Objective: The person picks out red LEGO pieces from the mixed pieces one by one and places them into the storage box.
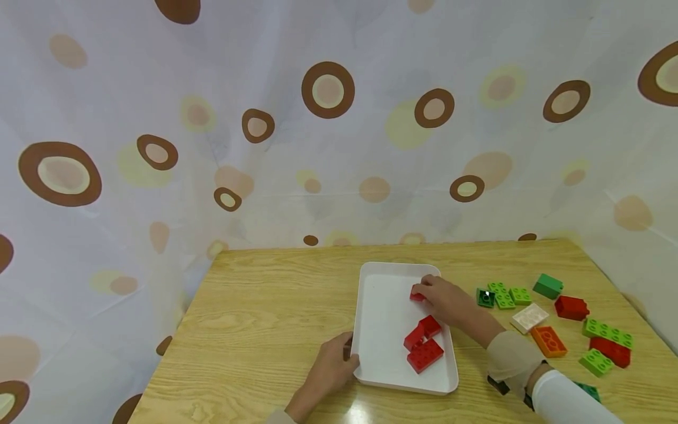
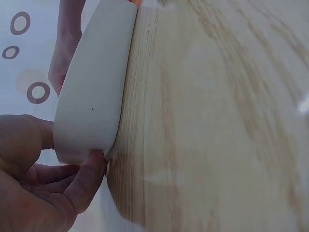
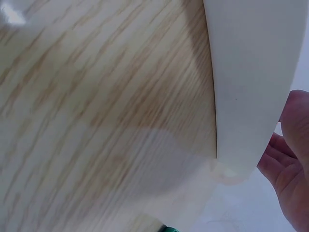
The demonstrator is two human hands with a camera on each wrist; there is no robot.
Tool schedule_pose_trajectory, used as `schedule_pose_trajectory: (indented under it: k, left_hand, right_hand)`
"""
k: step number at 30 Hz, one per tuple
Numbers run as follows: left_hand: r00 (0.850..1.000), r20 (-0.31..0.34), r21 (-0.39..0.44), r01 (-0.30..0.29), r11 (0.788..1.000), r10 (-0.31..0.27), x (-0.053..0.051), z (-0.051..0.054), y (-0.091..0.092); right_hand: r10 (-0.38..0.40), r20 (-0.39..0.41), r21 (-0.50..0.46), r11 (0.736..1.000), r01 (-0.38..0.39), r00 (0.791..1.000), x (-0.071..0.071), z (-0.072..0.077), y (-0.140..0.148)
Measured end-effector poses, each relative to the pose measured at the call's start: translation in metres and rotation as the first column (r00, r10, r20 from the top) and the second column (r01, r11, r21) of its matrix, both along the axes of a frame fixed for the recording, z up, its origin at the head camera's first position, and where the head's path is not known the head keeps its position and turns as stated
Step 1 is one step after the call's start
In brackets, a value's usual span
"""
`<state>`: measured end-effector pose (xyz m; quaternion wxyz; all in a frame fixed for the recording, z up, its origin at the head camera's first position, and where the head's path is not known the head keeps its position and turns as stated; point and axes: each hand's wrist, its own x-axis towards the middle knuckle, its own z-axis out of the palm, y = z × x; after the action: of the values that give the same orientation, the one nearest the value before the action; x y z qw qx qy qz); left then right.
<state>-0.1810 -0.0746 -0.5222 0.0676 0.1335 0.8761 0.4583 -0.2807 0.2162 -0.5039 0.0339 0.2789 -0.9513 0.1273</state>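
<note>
A white tray (image 1: 384, 306) lies on the wooden table. My left hand (image 1: 333, 362) grips its near left side, with the thumb at the rim; in the left wrist view my left hand (image 2: 53, 179) has its fingertips against the outer wall. My right hand (image 1: 445, 300) reaches over the right rim and holds a red toy brick (image 1: 416, 292) inside the tray, its fingers partly covering it. The right wrist view shows my right hand (image 3: 289, 159) beyond the tray wall (image 3: 251, 87), the brick hidden. Three more red bricks (image 1: 425, 355) lie together in the tray's near right part.
Right of the tray lie several loose bricks, among them light green ones (image 1: 597, 362), a white one (image 1: 529, 318), an orange one (image 1: 549, 341), dark green ones (image 1: 548, 286) and red ones (image 1: 572, 308). A patterned curtain (image 1: 318, 147) hangs behind the table (image 1: 254, 318).
</note>
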Motion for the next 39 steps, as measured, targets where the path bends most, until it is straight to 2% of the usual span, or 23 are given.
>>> schedule_pose_trajectory:
  k: [7, 16, 24, 33, 39]
  left_hand:
    - [1.000, -0.010, -0.004, -0.001, 1.000, 0.001, 0.0003, 0.0003, 0.0004]
    - [1.000, 0.013, -0.007, -0.006, 1.000, 0.006, 0.0012, 0.0013, 0.0006]
    - [1.000, -0.002, 0.010, 0.004, 1.000, -0.004, 0.0015, 0.0033, 0.0007]
    - [1.000, -0.002, 0.005, 0.001, 1.000, -0.001, 0.0013, 0.0030, 0.0007]
    - [1.000, 0.001, 0.007, 0.004, 1.000, -0.004, 0.0007, 0.0012, 0.0002]
  right_hand:
    - [-0.014, 0.035, 0.010, 1.000, 0.014, 0.999, 0.0008, 0.0013, -0.0026]
    - [-0.020, 0.089, 0.002, 1.000, 0.020, 0.996, 0.0004, 0.0003, -0.0028]
    - [-0.034, 0.116, 0.026, 0.999, 0.031, 0.993, -0.0004, 0.0010, -0.0035]
    - [-0.036, 0.100, 0.032, 0.999, 0.033, 0.994, 0.0007, 0.0010, -0.0034]
    - [-0.063, 0.099, -0.015, 0.998, 0.065, 0.993, 0.0004, -0.0016, 0.0002]
